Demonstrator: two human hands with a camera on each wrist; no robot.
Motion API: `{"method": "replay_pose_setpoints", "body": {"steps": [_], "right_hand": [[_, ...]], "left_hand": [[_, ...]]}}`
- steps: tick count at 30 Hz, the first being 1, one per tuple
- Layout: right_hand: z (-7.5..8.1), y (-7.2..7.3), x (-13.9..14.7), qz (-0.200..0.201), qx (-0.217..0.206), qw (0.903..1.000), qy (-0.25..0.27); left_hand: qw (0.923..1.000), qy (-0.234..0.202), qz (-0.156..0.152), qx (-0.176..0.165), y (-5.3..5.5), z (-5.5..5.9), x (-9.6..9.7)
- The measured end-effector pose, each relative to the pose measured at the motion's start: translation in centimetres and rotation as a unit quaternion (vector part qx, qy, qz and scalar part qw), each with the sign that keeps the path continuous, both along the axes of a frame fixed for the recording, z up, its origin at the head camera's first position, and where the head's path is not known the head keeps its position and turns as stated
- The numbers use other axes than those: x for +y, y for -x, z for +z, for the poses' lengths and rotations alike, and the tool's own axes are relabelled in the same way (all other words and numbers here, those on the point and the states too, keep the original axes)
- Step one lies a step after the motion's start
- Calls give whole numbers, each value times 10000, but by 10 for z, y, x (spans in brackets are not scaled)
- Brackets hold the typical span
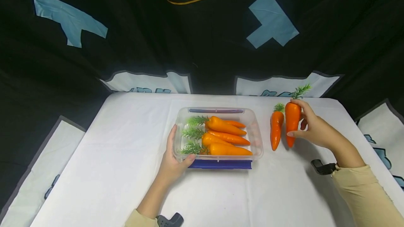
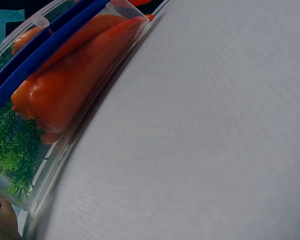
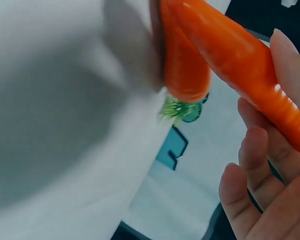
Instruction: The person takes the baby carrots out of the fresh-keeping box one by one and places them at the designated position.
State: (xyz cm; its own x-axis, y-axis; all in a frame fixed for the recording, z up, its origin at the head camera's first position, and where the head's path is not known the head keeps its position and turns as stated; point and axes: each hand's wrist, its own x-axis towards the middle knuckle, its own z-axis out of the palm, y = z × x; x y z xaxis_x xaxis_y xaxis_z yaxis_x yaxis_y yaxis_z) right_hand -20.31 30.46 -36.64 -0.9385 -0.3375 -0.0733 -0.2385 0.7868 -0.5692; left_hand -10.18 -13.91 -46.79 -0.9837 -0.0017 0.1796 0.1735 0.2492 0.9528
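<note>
My left hand holds the front left corner of a clear plastic container, its thumb over the front rim and its fingers along the left wall. Inside lie several orange carrots, their feathery green tops to the left. To the right, my right hand pinches a carrot between thumb and fingers, green top pointing away from me. Just left of it another carrot lies on the table. In the right wrist view the held carrot overlaps the lying one.
A white cloth covers the table. The container has blue latches, one along its front. Behind the table hangs a dark curtain with pale blue shapes. A dark device sits at my right wrist.
</note>
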Motion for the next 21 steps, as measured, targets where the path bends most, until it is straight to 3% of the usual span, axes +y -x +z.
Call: {"method": "replay_pose_setpoints", "body": {"steps": [13,21], "right_hand": [[-22,7,12,-263,-407,9988,-37],[-28,14,16,-247,-422,9986,-194]], "left_hand": [[10000,-12,-7,16,1,-2,0],[10000,-7,-10,37,2,-4,0]]}}
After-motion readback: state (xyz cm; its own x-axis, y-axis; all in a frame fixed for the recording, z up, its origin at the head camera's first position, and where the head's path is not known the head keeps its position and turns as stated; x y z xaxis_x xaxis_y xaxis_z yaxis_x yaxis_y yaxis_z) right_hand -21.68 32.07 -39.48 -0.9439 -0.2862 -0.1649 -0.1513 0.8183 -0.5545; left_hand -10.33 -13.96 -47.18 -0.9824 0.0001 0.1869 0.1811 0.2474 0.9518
